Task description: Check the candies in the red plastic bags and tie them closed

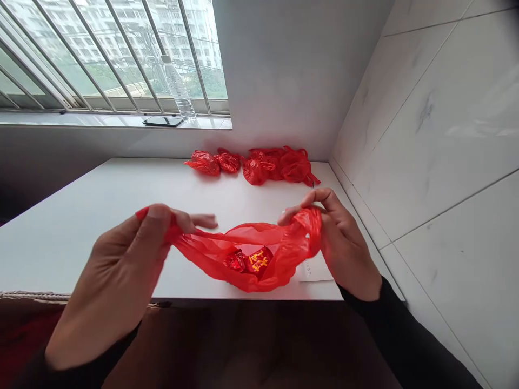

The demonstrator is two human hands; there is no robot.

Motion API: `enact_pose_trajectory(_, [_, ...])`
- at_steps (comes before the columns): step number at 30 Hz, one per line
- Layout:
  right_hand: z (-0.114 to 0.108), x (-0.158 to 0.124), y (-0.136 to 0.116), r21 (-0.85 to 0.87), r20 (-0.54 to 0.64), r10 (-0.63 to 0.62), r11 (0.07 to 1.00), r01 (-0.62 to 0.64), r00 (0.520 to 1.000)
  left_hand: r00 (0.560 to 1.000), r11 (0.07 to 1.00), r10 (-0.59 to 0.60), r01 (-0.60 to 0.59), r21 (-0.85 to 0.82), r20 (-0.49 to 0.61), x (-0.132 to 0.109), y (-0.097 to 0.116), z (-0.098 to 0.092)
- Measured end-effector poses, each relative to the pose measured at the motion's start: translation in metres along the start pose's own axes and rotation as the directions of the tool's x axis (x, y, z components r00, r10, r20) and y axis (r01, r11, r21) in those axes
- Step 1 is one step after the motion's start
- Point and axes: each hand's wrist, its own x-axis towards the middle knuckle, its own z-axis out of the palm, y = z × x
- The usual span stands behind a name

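A white table (121, 216) has bunched red bags (284, 165) along its far edge. Above its near edge, the left hand (125, 265) pinches one side of an open bag (286, 254), the right hand (344, 246) grips the other; small packets (259, 261) lie inside.

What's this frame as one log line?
left hand: holds bag; right hand: holds bag; bag: open, packets inside; table: other bags along back

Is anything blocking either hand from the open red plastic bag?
Nothing visible: the left hand grips one end of the red plastic bag and the right hand holds the other. Red wrapped packets sit inside; the other red bags lie farther back on the white tabletop.
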Motion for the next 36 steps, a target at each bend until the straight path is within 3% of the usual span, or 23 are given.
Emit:
enact_pose_trajectory(2, [0.003,0.011,0.002,0.143,-0.019,0.042,0.989,-0.039,0.999,0.997,0.989,-0.039,0.049,-0.140,0.069,0.007,0.003,0.008])
enact_pose_trajectory(4, [0.006,0.020,0.003,0.250,-0.048,0.052,0.968,-0.039,0.997,0.988,0.978,-0.101,0.120,-0.171,0.113,0.012,0.004,0.014])
enact_pose_trajectory(7, [0.010,0.029,0.001,0.310,-0.044,0.081,0.949,-0.064,0.996,0.961,0.938,-0.172,0.226,-0.261,0.216,0.016,0.001,0.017])
enact_pose_trajectory(10, [0.015,0.031,-0.007,0.225,-0.007,0.100,0.970,-0.095,0.995,0.959,0.943,-0.138,0.203,-0.264,0.248,0.014,-0.002,0.021])
enact_pose_trajectory(16, [0.029,0.032,-0.022,-0.091,0.087,-0.077,0.992,0.085,0.993,0.971,0.990,-0.035,0.001,0.143,0.235,0.006,0.001,0.040])
enact_pose_trajectory(20, [0.035,0.037,-0.025,-0.382,0.011,-0.222,0.900,0.209,0.975,0.954,0.994,-0.081,0.055,0.097,0.288,0.004,0.004,0.047])
enact_pose_trajectory(23, [0.037,0.038,-0.025,-0.343,-0.001,-0.218,0.917,0.204,0.976,0.907,0.992,-0.124,0.112,0.053,0.402,0.002,0.004,0.046])
enact_pose_trajectory(25, [0.038,0.037,-0.024,-0.276,0.095,-0.148,0.946,0.169,0.984,0.890,0.993,-0.106,0.070,0.096,0.443,0.002,0.002,0.046])
enact_pose_trajectory(28, [0.036,0.034,-0.022,-0.271,0.271,-0.127,0.941,0.202,0.954,0.908,0.988,-0.087,0.025,0.154,0.410,0.006,-0.003,0.046])
enact_pose_trajectory(32, [0.030,0.041,-0.014,-0.430,0.235,-0.233,0.845,0.317,0.943,0.916,0.990,-0.137,0.118,0.073,0.376,0.013,-0.010,0.043])
enact_pose_trajectory(36, [0.027,0.047,-0.004,-0.353,0.315,-0.099,0.911,0.213,0.944,0.886,0.967,-0.206,0.249,-0.053,0.416,0.019,-0.014,0.035])
